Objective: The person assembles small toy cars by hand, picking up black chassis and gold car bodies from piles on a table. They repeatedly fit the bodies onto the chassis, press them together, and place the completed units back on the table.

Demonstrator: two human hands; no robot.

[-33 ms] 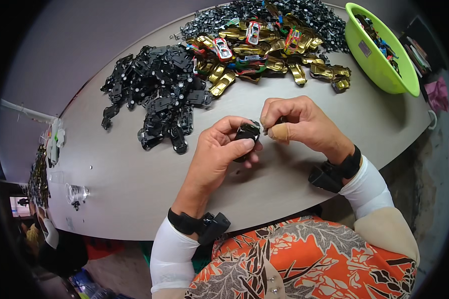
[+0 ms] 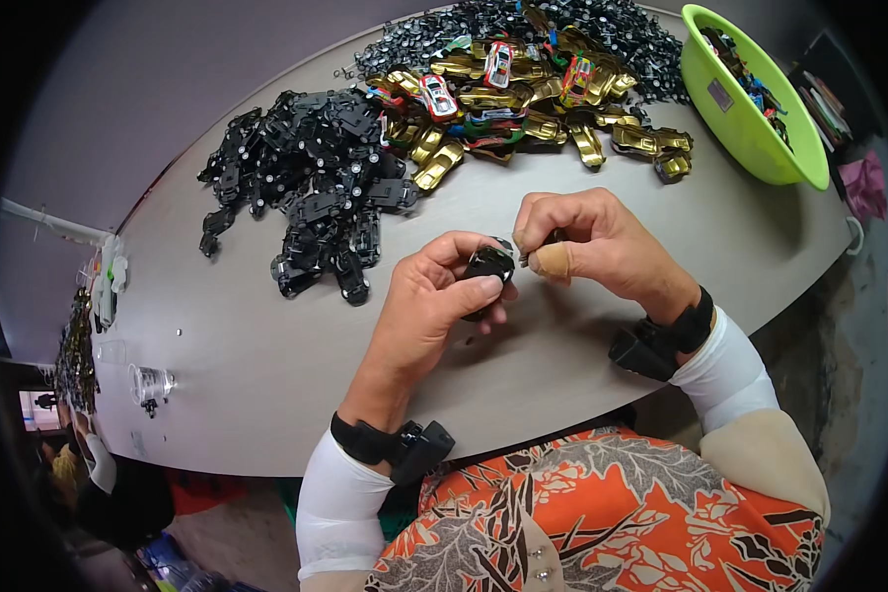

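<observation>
Left hand [image 2: 434,296] gripping small black toy-car base [image 2: 488,264] above worktop [image 2: 266,365], near front edge. Right hand [image 2: 587,242] pinched shut on tiny part at base's end; what part, can't tell.

Progress, est.: big pile of black bases [image 2: 316,197] + heap of gold/coloured car bodies [image 2: 523,109] unworked behind. Green bowl [image 2: 760,148] at right holds some pcs. Most work left, looks like.

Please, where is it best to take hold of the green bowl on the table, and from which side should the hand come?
Probably at the near rim of the green bowl, coming from the person's right side. The bowl stands upright at the far right of the table and has a thin, flared lip with no handle visible, so a pinch over the lip suits it. The right hand is the closer one; the car pile crowds its left side.
</observation>
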